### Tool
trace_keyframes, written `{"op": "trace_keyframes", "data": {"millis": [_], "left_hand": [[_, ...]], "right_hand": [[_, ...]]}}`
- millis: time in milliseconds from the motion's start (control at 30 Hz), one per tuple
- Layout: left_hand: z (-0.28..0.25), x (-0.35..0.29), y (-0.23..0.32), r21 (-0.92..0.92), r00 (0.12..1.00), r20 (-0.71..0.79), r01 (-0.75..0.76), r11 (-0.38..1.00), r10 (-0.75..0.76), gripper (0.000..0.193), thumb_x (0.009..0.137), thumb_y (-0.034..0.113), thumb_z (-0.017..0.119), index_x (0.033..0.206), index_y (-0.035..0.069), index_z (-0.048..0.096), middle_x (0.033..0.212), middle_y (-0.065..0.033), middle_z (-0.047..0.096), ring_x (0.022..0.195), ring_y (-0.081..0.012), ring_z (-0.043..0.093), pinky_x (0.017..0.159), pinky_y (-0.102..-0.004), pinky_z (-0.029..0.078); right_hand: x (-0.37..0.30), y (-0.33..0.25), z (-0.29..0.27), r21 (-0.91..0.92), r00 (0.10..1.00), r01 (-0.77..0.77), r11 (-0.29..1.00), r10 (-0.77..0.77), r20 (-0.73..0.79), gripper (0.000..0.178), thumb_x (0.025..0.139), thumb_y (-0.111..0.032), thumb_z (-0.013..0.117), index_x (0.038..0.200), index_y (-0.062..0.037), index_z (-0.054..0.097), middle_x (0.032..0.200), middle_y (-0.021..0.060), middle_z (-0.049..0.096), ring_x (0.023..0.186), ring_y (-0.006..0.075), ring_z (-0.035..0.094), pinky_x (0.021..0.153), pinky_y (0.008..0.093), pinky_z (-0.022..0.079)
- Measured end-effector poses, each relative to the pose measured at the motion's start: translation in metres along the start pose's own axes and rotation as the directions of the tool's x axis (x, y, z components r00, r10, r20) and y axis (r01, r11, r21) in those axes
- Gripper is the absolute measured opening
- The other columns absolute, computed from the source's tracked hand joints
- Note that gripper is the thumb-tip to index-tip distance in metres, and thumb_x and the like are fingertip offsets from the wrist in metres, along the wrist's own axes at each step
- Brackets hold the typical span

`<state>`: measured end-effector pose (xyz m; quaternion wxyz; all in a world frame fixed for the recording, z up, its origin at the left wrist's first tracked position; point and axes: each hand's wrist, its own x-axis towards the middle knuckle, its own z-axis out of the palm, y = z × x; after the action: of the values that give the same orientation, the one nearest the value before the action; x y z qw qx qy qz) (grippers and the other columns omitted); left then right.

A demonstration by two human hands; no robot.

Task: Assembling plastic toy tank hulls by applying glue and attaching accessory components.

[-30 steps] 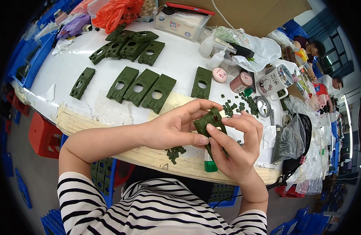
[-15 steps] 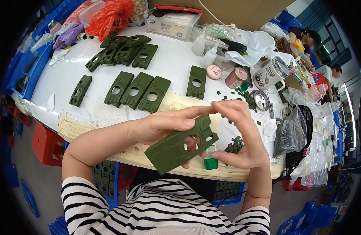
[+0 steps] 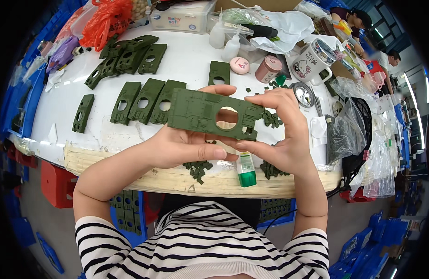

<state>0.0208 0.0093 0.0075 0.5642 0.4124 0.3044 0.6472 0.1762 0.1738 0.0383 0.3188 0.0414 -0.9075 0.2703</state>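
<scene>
The right hand [image 3: 296,135] is pinching one end of a green shell [image 3: 193,111]; the left hand [image 3: 177,148] is holding it from behind, fingers mostly hiding there. Just beyond, it is partly covering another shell [image 3: 165,96]. It is now sitting nearly level, no longer slanting.

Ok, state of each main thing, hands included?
Green hull, raised between the hands, hole open
Left hand, behind the hull, exact grip unclear
Right hand, holding the hull's right end
Three nearby hulls, lying side by side
Squeeze bottles, upright
Mug, upright
Small green parts, loose, in piles
</scene>
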Motion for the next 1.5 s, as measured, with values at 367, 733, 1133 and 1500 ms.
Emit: {"op": "trace_keyframes", "data": {"millis": [367,733,1133,1500], "left_hand": [[-0.007,0.002,0.005,0.081,0.994,-0.102,0.048,0.996,-0.040,0.073,0.087,0.016,0.068,0.144,0.010,0.023,0.132,-0.0182,0.048,0.113,-0.0312,0.060,0.092,-0.0425,0.056],[-0.011,0.003,0.005,0.139,0.994,-0.105,0.033,0.990,-0.019,0.071,0.089,0.017,0.066,0.145,0.008,0.024,0.129,-0.0178,0.049,0.114,-0.0307,0.059,0.093,-0.0427,0.055],[-0.016,0.002,0.003,0.111,0.996,-0.083,-0.034,0.993,0.043,0.064,0.089,0.012,0.065,0.143,0.006,0.030,0.129,-0.0167,0.050,0.114,-0.0270,0.059,0.095,-0.0421,0.054],[-0.017,0.002,0.004,0.100,0.996,-0.090,0.002,0.995,0.007,0.066,0.089,0.011,0.065,0.144,0.005,0.029,0.131,-0.0140,0.049,0.116,-0.0241,0.057,0.093,-0.0430,0.055]], "right_hand": [[-0.031,0.009,-0.039,-0.151,0.881,-0.320,0.935,0.352,0.315,0.014,0.075,-0.006,0.074,0.083,-0.0026,0.063,0.079,0.0086,0.065,0.081,0.0242,0.061,0.074,0.0359,0.046],[-0.048,0.028,-0.031,-0.261,0.730,-0.306,0.915,0.402,0.552,0.012,0.073,-0.007,0.073,0.075,-0.0036,0.062,0.073,0.0078,0.061,0.078,0.0265,0.054,0.073,0.0372,0.044],[-0.056,0.016,-0.024,-0.276,0.748,-0.322,0.906,0.422,0.513,0.009,0.082,-0.002,0.065,0.084,-0.0008,0.056,0.082,0.0119,0.059,0.080,0.0306,0.053,0.072,0.0397,0.045],[-0.036,-0.007,-0.037,-0.135,0.911,-0.335,0.932,0.357,0.206,0.009,0.080,0.005,0.068,0.087,0.0025,0.062,0.077,0.0093,0.065,0.066,0.0169,0.063,0.061,0.0274,0.050]]}}
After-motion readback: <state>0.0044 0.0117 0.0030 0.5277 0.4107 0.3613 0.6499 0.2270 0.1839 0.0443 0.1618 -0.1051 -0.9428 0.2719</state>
